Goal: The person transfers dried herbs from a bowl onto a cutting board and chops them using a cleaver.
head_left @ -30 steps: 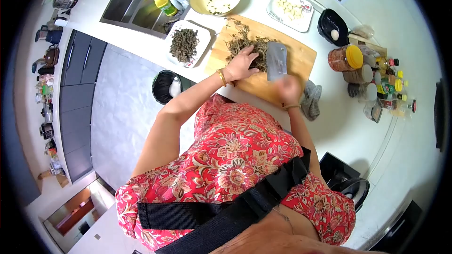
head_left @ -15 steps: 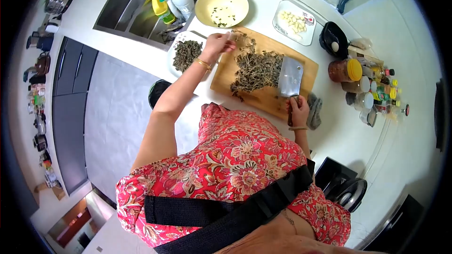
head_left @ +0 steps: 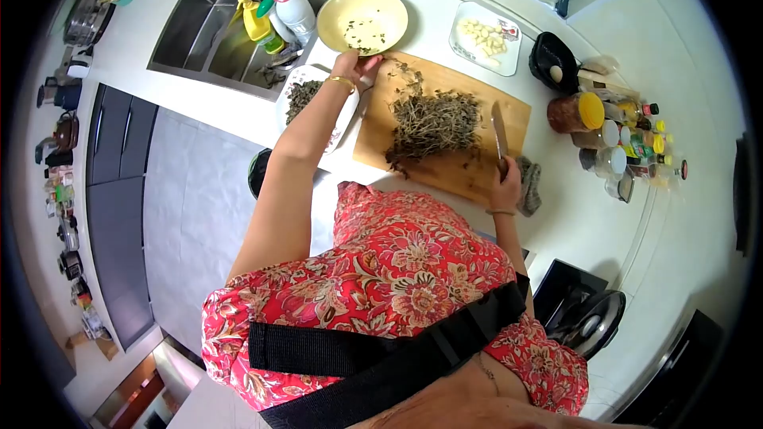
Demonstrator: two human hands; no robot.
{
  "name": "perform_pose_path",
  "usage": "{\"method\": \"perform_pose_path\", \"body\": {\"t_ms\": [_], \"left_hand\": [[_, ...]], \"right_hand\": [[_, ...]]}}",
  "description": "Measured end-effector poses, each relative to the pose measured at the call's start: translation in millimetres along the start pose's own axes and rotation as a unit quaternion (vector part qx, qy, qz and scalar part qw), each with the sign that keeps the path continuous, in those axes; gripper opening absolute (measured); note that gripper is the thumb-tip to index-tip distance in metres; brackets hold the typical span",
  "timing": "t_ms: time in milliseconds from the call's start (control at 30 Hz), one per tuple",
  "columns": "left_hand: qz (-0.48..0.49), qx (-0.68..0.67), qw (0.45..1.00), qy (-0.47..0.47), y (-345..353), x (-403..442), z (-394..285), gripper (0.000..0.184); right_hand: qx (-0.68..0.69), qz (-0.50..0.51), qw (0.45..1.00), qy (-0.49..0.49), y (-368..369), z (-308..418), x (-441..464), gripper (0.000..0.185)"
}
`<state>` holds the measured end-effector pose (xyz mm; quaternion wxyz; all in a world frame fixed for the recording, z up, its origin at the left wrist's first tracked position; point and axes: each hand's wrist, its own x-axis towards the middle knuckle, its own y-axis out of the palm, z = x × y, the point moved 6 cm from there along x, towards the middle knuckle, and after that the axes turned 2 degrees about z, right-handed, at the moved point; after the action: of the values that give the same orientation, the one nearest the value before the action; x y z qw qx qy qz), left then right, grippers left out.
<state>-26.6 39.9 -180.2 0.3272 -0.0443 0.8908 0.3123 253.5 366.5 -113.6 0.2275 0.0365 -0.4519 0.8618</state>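
My right hand is closed around the handle of a cleaver. Its blade stands nearly edge-on over the right part of a wooden cutting board. A heap of dried, stringy dark herbs covers the board's middle, with loose bits around it. My left hand is at the near rim of a pale yellow bowl, fingers closed against it and partly hidden. Dark scraps lie in the bowl. Under my left forearm is a white plate of chopped dark herbs, partly covered.
A white dish of peeled garlic stands behind the board. A black basket and several jars line the right side. A grey cloth lies by the board. Bottles stand in the sink at left.
My left hand has moved from beside the board's far left corner to the bowl's rim. The cleaver has turned from showing its flat face to nearly edge-on. The view has shifted slightly.
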Motion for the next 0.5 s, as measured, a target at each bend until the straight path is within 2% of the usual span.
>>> {"method": "perform_pose_path", "body": {"t_ms": [167,300,400,500], "left_hand": [[0.040,0.086,0.995,0.041,-35,21,4,0.027],[0.006,0.080,0.994,0.068,-11,-52,-9,0.028],[0.036,0.096,0.992,0.078,3,-88,-11,0.033],[0.060,0.116,0.988,0.084,11,-103,-7,0.037]], "right_hand": [[-0.101,0.034,0.994,-0.035,28,-23,-12,0.037],[-0.110,0.036,0.993,-0.028,30,-18,-17,0.039],[-0.109,0.052,0.993,-0.005,28,-17,-15,0.038],[-0.131,0.057,0.989,-0.042,27,-16,-4,0.034]]}}
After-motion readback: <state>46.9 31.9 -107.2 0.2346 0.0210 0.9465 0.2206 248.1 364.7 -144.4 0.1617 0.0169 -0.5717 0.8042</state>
